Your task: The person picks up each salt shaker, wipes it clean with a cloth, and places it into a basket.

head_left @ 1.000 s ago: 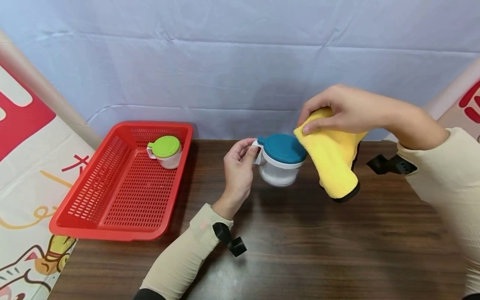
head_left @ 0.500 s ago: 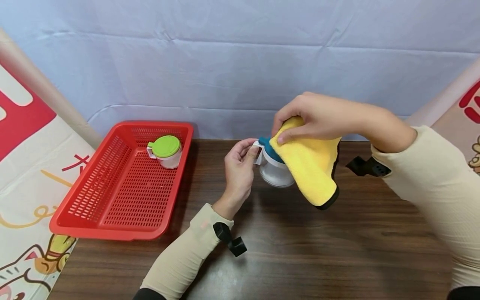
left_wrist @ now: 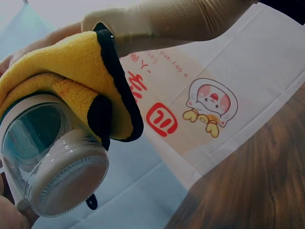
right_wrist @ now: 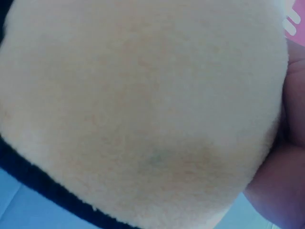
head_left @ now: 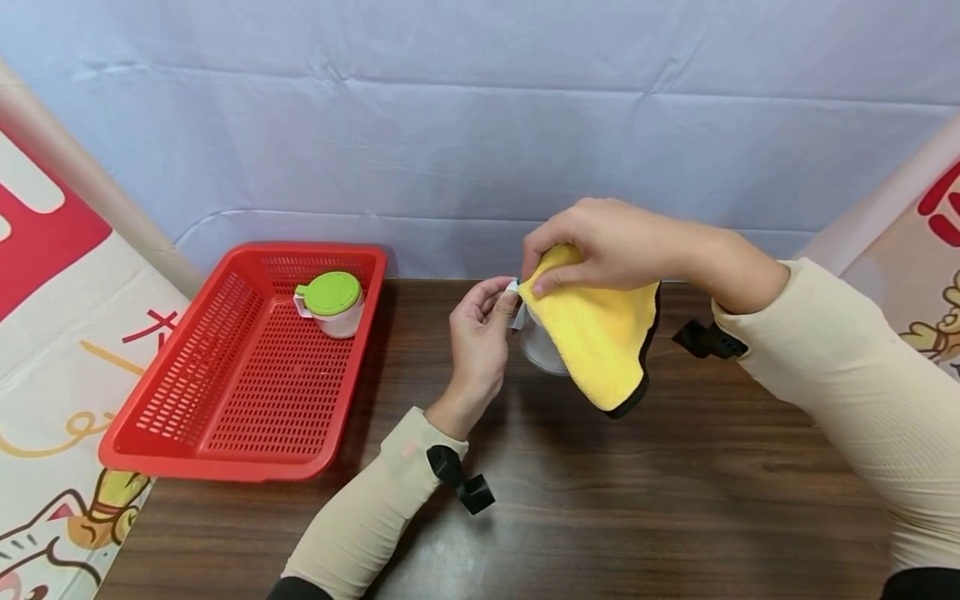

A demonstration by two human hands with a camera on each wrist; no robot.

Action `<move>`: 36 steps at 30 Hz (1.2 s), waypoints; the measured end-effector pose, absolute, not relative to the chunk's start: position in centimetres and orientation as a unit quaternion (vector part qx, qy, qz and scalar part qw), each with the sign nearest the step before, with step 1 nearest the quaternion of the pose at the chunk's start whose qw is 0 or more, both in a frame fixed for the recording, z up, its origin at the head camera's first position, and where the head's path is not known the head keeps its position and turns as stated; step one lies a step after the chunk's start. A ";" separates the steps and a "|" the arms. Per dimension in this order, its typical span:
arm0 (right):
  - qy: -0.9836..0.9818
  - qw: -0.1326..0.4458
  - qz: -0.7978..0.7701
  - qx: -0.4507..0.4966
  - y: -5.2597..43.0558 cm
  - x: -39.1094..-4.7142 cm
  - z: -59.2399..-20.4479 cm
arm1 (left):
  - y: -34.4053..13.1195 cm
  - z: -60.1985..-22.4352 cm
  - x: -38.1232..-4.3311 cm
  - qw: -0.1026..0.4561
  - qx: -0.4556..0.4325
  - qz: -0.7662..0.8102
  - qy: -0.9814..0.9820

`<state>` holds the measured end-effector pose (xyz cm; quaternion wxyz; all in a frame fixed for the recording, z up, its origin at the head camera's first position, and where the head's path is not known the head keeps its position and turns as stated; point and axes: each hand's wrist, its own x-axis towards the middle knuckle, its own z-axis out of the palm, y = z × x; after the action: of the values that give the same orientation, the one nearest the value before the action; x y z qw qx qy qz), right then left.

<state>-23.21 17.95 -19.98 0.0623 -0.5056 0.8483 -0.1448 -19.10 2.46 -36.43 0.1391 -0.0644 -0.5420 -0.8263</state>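
A clear seasoning jar is held up off the table by my left hand, which pinches its white handle. A yellow cloth with black edging drapes over the jar's top and right side, so the blue lid is almost wholly hidden in the head view. My right hand grips the cloth from above, over the lid. From below, the left wrist view has the jar's glass base with the cloth folded against its rim. Cloth fills most of the right wrist view.
To the left stands a red basket with perforated floor and walls. A second jar with a green lid sits at its far right corner. The brown wooden table meets a pale cloth backdrop at the back.
My right hand has moved left and slightly down with the yellow cloth, from beside the jar to over its lid, covering the blue top. My left hand and the jar have stayed nearly still.
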 end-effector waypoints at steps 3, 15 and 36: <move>0.848 0.062 -0.151 -0.505 18.1 -23.3 -20.3 | 2.4 -36.4 -19.1 0.137 -0.065 -0.828 -0.540; 0.873 0.049 -0.136 -0.466 19.1 -24.3 -20.9 | 2.4 -36.7 -19.2 0.144 -0.060 -0.827 -0.540; 0.916 0.021 -0.053 -0.397 22.2 -26.0 -21.2 | 2.4 -36.5 -19.2 0.150 -0.054 -0.832 -0.532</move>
<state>-26.05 22.20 -21.17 0.0212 -0.3971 0.9160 -0.0534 -19.23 2.41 -36.46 0.1498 -0.0540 -0.5320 -0.8316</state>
